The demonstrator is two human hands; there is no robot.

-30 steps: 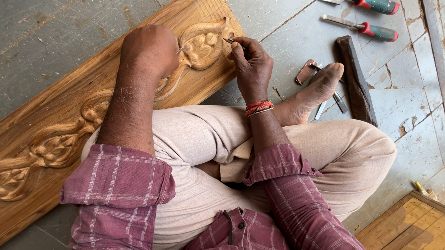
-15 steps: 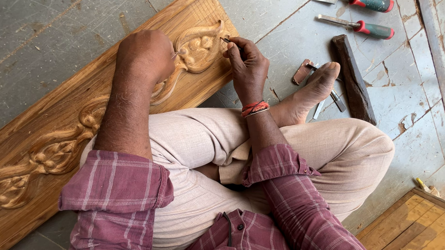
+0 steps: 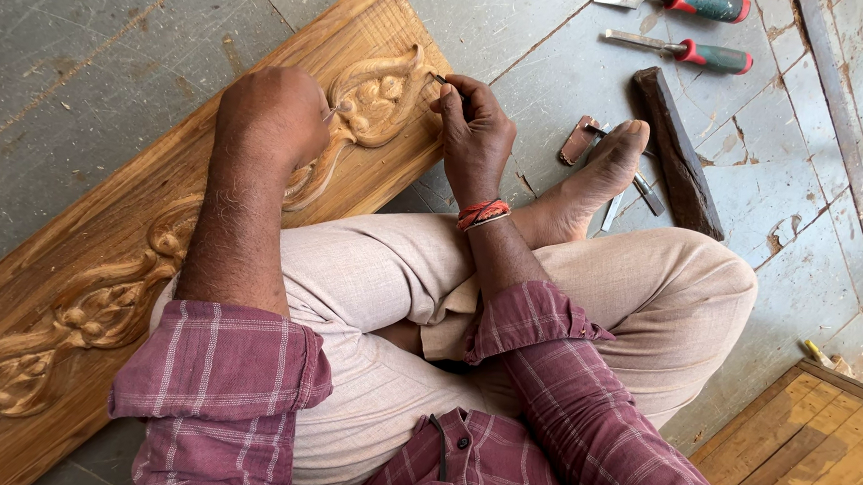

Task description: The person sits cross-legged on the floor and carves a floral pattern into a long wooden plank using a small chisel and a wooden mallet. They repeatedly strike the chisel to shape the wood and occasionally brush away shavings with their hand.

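Floor: we sit on grey, scuffed concrete slabs (image 3: 91, 53) with cracked joints and chipped patches at the right of the frame.
Lower right corner: we see a slatted brown wooden panel (image 3: 810, 453).
Light: we get even, soft daylight.

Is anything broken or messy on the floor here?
The grey floor has chipped, peeling paint near the dark wood block. Small metal tools lie scattered under the bare foot.

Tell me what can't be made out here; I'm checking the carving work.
Head view:
- Tool tip under the left hand: hidden by the fist.
- Thin tool in the right hand: only its dark end shows.
- Carved wooden panel: cut off at the left edge.
- Chisel blades: top one cropped.
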